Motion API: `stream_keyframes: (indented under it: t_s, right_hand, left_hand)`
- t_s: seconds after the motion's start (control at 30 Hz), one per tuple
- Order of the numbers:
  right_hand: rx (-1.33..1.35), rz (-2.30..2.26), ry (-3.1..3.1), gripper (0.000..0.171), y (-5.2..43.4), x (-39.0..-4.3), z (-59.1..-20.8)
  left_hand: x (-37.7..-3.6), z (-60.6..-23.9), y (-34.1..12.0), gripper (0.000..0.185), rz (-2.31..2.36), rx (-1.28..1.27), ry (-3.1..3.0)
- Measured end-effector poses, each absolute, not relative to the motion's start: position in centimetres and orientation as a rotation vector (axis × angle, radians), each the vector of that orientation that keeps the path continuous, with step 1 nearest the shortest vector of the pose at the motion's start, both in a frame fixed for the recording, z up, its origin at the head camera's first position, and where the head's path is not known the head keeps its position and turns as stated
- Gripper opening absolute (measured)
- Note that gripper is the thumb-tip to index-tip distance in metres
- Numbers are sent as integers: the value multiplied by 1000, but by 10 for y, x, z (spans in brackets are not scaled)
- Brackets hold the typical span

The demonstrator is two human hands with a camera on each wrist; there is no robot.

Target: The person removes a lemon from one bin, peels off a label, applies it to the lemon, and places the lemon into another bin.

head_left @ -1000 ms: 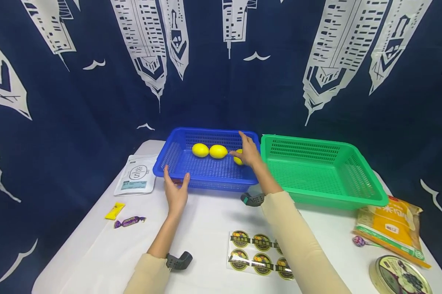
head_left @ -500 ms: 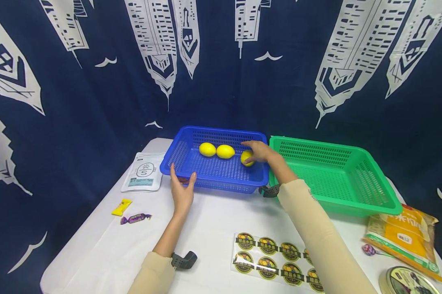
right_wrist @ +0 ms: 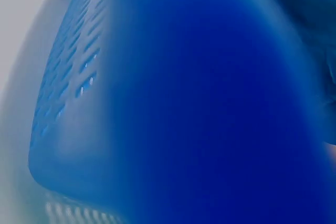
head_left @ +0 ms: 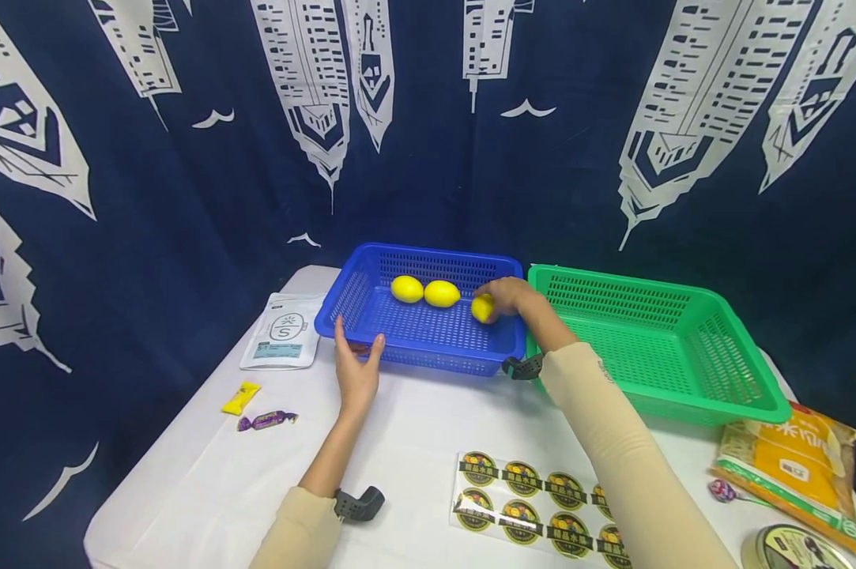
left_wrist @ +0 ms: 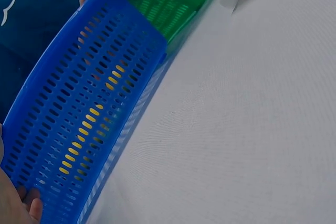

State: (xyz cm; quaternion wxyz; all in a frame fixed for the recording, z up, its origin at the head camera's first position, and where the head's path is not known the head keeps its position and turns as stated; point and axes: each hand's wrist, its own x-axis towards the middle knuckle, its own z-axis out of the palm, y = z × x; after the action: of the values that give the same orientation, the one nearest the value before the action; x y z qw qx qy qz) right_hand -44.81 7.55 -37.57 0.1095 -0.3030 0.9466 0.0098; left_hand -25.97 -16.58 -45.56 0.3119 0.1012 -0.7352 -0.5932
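Since the earlier frames the right hand has gone from resting flat over the rightmost smooth yellow lemon to curling its fingers round it, at the right end of the perforated blue plastic basket, a little above the middle of the head view. Two more yellow lemons lie side by side along the basket's far wall, just left of the gripped one. Meanwhile the left hand stands spread, fingers straight, against the basket's near wall, its fingertips showing at the lower left of the left wrist view. Slippage looks the chief risk: the lemon's skin is glossy and rounded, and only part of it sits under the fingers, so it could squirt free and knock its neighbours rolling. Because the light basket is only braced, not held, a jolt could also slide it into the perforated green plastic basket just to its right. Blue blur fills the right wrist view, so the grip cannot be checked there.
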Motion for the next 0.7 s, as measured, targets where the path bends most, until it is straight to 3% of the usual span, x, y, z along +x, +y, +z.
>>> stream_keyframes:
  t_s: [0.7]
  right_hand:
    - [-993, 92, 2752, 62, 75, -446, -380]
  left_hand:
    - [-259, -458, -166, 78, -1568, 274, -1955]
